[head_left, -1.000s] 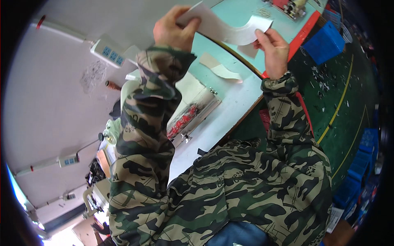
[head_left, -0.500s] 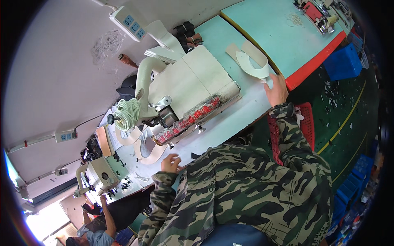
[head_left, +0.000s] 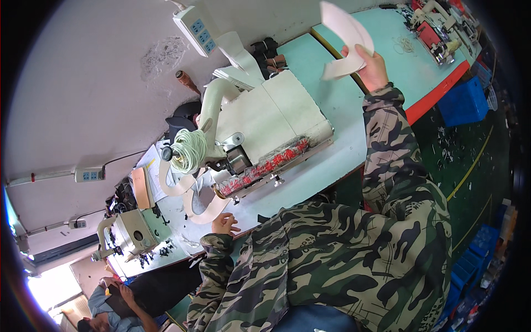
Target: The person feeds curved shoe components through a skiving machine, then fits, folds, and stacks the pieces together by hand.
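Observation:
Raised over the table's far right part, my right hand (head_left: 373, 71) grips a flat, U-shaped whitish piece (head_left: 357, 34). The piece is slightly blurred, and I cannot tell whether it is one layer or several stacked. My left hand (head_left: 224, 224) rests at the table's front edge, fingers loosely bent and apart, with nothing visible in them. Just beyond it lies a curved beige piece (head_left: 202, 214), partly overhanging toward the front, with another curved piece (head_left: 176, 187) behind it. Between my hands stands a large cream sewing machine (head_left: 271, 108) with a fuzzy red-and-grey strip along its front.
A coil of pale green cord (head_left: 189, 150) hangs on the machine. White sheets (head_left: 239, 55) and dark bundles (head_left: 265, 50) stand behind it. A smaller machine (head_left: 133, 235) and a seated person (head_left: 119, 307) are at lower left. A blue crate (head_left: 463, 102) stands at right.
My right hand has lifted the U-shaped piece off the table and carried it up and away. My left hand has shifted slightly. The view has moved a little.

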### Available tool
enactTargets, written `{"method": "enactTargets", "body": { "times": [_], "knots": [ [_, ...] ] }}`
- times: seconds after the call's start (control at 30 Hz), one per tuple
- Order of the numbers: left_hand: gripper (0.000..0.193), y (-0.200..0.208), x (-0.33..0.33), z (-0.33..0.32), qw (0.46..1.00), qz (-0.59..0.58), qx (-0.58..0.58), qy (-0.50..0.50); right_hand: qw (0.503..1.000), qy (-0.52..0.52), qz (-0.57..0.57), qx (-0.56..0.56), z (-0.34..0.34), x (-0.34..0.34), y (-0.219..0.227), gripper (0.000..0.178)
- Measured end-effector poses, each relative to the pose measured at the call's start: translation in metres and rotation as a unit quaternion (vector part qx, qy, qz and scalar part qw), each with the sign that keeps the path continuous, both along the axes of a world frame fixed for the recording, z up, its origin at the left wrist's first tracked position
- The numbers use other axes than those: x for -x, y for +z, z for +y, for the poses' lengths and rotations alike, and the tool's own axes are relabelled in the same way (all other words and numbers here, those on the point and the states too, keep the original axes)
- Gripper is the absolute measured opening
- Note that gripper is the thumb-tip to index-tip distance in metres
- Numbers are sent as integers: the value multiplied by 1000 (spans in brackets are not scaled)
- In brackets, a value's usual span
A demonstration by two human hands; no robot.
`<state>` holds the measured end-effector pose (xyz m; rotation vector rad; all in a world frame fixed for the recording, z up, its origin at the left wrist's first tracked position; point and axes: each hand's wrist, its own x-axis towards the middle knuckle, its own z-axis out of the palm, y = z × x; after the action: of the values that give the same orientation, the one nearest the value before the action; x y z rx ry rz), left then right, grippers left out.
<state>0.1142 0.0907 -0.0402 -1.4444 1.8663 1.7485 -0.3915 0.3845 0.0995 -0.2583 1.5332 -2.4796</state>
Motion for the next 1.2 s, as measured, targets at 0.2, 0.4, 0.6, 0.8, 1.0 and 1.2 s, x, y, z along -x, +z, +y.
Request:
{"method": "enactTargets", "body": {
  "times": [0.2,0.4,0.6,0.8,1.0,1.2],
  "knots": [
    [25,-32,-14,-35,987,102,120,-35,980,57,-59,182,56,19,-50,35],
    [31,-16,35,-49,908,-21,395,-137,923,-55,-372,-79,161,-2,-211,38],
    [26,-23,54,-50,862,-126,448,-200,923,-77,-257,-277,154,-86,-191,32],
    [19,-8,50,-83,927,-52,286,-236,889,285,-51,-355,8,-230,-100,26],
    [21,100,88,-81,922,228,-215,-229,779,569,30,-261,-101,-292,-48,40],
    [19,94,167,-31,872,181,-213,-401,914,346,-91,-190,-93,-262,-33,22]
  ]
}}
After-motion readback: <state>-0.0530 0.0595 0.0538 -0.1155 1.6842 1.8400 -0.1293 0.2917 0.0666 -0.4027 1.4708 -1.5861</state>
